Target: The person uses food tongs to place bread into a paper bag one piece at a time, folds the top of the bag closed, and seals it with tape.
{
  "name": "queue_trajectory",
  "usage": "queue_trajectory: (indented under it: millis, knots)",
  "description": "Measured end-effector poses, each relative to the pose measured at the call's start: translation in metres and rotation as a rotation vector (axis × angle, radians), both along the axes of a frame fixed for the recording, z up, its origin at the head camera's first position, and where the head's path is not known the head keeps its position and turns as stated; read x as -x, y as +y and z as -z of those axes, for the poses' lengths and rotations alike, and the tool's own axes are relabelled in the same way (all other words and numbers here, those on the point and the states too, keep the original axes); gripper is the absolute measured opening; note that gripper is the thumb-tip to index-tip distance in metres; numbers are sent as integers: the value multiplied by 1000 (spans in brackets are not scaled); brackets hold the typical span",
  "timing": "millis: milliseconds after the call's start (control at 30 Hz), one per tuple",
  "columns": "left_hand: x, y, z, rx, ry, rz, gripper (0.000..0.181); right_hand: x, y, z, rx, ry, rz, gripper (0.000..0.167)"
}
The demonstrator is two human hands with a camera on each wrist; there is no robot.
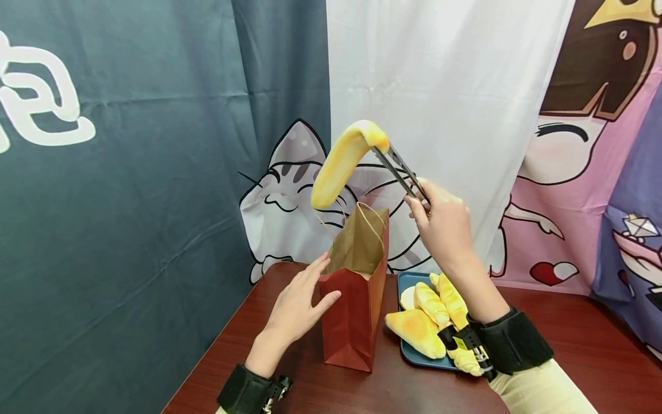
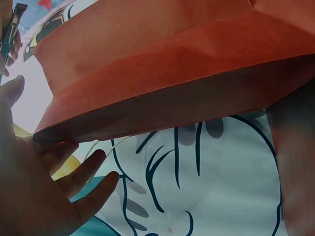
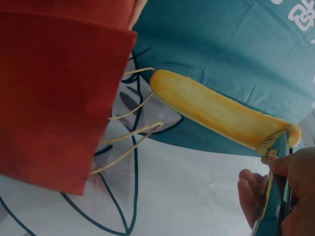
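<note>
My right hand (image 1: pixel 442 221) grips metal tongs (image 1: pixel 399 169) whose tips pinch one end of a long yellow bread roll (image 1: pixel 341 164). The roll hangs tilted above the mouth of a red paper bag (image 1: pixel 347 319), its free end down to the left. In the right wrist view the roll (image 3: pixel 216 110) stays apart from the bag (image 3: pixel 59 98), close to its string handles. With fingers spread, my left hand (image 1: pixel 295 305) is at the bag's left upper edge. In the left wrist view its fingers (image 2: pixel 81 174) lie along the bag's rim.
Right of the bag, a blue tray (image 1: pixel 408 280) holds several bread pieces, among them a triangular bun (image 1: pixel 416 332). The dark red wooden table (image 1: pixel 403 397) carries both. Behind hangs a printed cloth (image 1: pixel 439 69) with cartoon figures.
</note>
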State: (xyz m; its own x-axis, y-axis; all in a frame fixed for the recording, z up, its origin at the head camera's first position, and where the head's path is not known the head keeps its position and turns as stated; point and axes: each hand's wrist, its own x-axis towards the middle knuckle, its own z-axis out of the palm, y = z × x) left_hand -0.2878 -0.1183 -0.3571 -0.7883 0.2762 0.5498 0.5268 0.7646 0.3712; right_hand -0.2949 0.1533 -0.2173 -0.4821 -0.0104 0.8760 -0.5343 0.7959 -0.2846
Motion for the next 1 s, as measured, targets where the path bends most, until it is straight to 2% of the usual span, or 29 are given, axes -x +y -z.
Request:
queue_trajectory:
  millis: [367, 700, 1000]
  knots:
    - [-1, 1, 1, -11, 6, -15, 70, -5, 22, 17, 16, 12, 18, 18]
    - [-1, 0, 3, -10, 10, -26, 70, -10, 43, 24, -17, 3, 120, 19]
    - [-1, 0, 3, -8, 23, -32, 69, -5, 49, 30, -98, 58, 194, 24]
